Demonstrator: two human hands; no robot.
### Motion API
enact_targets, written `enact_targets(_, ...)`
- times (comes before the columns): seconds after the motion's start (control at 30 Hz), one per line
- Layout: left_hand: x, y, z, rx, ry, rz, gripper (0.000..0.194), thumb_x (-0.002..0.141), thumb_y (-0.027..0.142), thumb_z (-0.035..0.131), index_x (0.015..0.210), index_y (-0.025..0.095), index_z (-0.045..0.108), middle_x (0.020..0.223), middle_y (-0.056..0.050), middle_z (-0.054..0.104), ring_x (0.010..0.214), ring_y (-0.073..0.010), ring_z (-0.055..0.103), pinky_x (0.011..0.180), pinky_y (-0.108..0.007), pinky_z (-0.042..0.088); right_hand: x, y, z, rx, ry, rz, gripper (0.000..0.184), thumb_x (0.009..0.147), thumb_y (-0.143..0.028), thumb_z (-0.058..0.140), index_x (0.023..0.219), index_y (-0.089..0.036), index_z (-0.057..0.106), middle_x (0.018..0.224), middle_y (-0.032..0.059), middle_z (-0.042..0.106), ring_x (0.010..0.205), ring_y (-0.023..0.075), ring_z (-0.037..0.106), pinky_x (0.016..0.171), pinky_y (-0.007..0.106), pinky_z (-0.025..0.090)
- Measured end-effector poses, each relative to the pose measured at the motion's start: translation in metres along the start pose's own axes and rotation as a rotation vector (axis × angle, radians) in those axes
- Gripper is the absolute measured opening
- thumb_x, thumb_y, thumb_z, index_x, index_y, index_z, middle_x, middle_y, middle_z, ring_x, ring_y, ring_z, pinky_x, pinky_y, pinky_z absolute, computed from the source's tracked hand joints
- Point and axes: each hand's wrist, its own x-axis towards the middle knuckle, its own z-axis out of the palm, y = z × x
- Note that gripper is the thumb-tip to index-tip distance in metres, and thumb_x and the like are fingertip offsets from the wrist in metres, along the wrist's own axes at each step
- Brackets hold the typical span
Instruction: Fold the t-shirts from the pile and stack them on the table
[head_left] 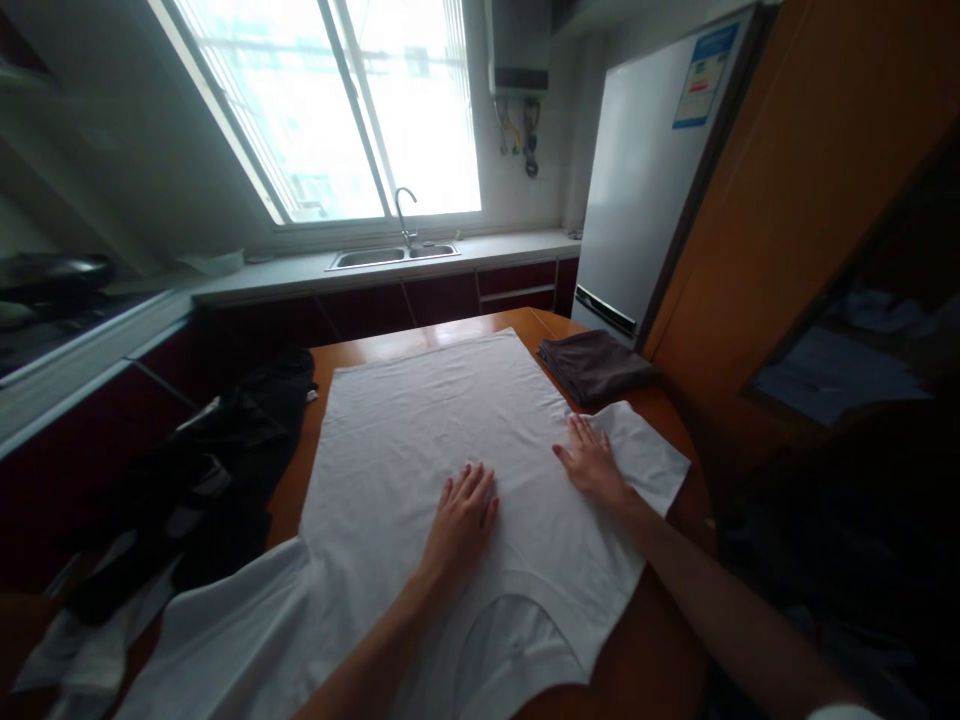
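A white T-shirt (405, 430) lies spread over the wooden table (517, 318), its neckline towards me and its hem at the far side. My left hand (461, 515) rests flat on the middle of the shirt's body, fingers stretched out and holding nothing. Near where the right sleeve joins the body, my right hand (591, 460) presses on the cloth with its fingers spread. The left sleeve reaches out past the table's left side. Beyond my right hand sits a folded dark brown cloth (596, 365).
Dark and white garments (225, 470) are heaped at the table's left edge. Behind the table runs a counter with a sink (390, 256) below a window. A fridge (645, 170) stands at the back right, beside an orange wooden panel (795, 160).
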Motion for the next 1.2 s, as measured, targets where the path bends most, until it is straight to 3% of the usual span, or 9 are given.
enact_targets(0.17,0.0,0.001,-0.002,0.024,-0.025,0.013,0.044,0.102,0.028,0.046,0.145,0.02,0.053,0.156,-0.013,0.046,0.149,-0.029,0.036,0.121,-0.057,0.03,-0.001,-0.001,-0.001,0.097,0.056,-0.022,0.063,0.104,-0.046,0.035,0.156,-0.01,0.036,0.164,0.0175,0.028,0.154,0.0294,0.021,0.122,0.059,0.015)
enact_targets(0.23,0.0,0.001,-0.003,0.038,-0.025,0.018,0.044,0.102,0.029,0.046,0.145,0.02,0.052,0.156,-0.013,0.045,0.149,-0.0294,0.035,0.121,-0.057,0.03,0.001,0.011,-0.009,0.163,0.169,-0.032,0.057,0.103,-0.042,0.036,0.151,-0.013,0.045,0.162,0.0174,0.035,0.152,0.0302,0.027,0.121,0.058,0.022)
enact_targets(0.43,0.001,-0.002,-0.001,0.051,-0.026,0.022,0.045,0.102,0.03,0.045,0.145,0.02,0.053,0.156,-0.012,0.046,0.149,-0.0294,0.036,0.12,-0.056,0.031,-0.004,0.113,-0.049,0.295,0.656,0.146,0.046,0.094,-0.027,0.036,0.122,-0.01,0.069,0.12,0.0208,0.07,0.114,0.0294,0.065,0.103,0.044,0.048)
enact_targets(0.53,0.002,-0.002,0.001,0.042,-0.001,0.024,0.044,0.101,0.031,0.046,0.144,0.022,0.055,0.156,-0.011,0.047,0.148,-0.0289,0.036,0.121,-0.055,0.03,-0.022,0.16,-0.056,0.226,0.618,0.295,0.043,0.091,-0.036,0.044,0.109,-0.009,0.073,0.105,0.0218,0.073,0.097,0.0308,0.068,0.092,0.042,0.051)
enact_targets(0.67,0.003,-0.002,0.001,0.044,0.006,0.025,0.044,0.101,0.031,0.046,0.143,0.023,0.056,0.155,-0.01,0.047,0.148,-0.0286,0.037,0.121,-0.054,0.03,-0.046,0.178,-0.048,0.186,0.444,0.316,0.039,0.084,-0.047,0.058,0.093,-0.013,0.075,0.092,0.0174,0.072,0.084,0.028,0.067,0.082,0.038,0.052)
enact_targets(0.77,0.003,-0.001,0.0,0.058,-0.006,0.02,0.044,0.101,0.031,0.046,0.143,0.022,0.056,0.155,-0.011,0.047,0.148,-0.0288,0.036,0.121,-0.053,0.031,-0.049,0.168,-0.049,0.157,0.4,0.293,0.023,0.077,-0.038,0.065,0.082,-0.017,0.072,0.088,0.013,0.07,0.081,0.0255,0.065,0.079,0.035,0.051)
enact_targets(0.87,0.003,0.0,-0.001,0.06,-0.009,0.02,0.044,0.101,0.03,0.046,0.143,0.021,0.055,0.155,-0.011,0.047,0.148,-0.0286,0.037,0.121,-0.053,0.03,-0.04,0.143,-0.063,0.197,0.49,0.262,0.013,0.078,-0.03,0.061,0.077,-0.018,0.067,0.081,0.0097,0.068,0.075,0.0236,0.063,0.074,0.034,0.049)
enact_targets(1.03,0.003,-0.001,-0.001,0.052,-0.006,0.026,0.044,0.101,0.03,0.046,0.143,0.022,0.055,0.155,-0.011,0.048,0.148,-0.0285,0.036,0.121,-0.054,0.03,-0.039,0.059,-0.091,0.326,0.588,-0.087,0.012,0.088,-0.026,0.056,0.09,-0.019,0.066,0.095,0.0107,0.068,0.085,0.0233,0.063,0.081,0.035,0.05)
enact_targets(1.2,0.003,-0.005,0.002,0.028,0.018,0.042,0.043,0.1,0.03,0.047,0.142,0.023,0.056,0.154,-0.012,0.048,0.147,-0.03,0.038,0.12,-0.056,0.031,-0.071,-0.024,-0.096,0.41,0.119,-0.569,0.022,0.093,-0.024,0.062,0.114,-0.024,0.068,0.132,0.0087,0.063,0.124,0.0228,0.058,0.106,0.038,0.046)
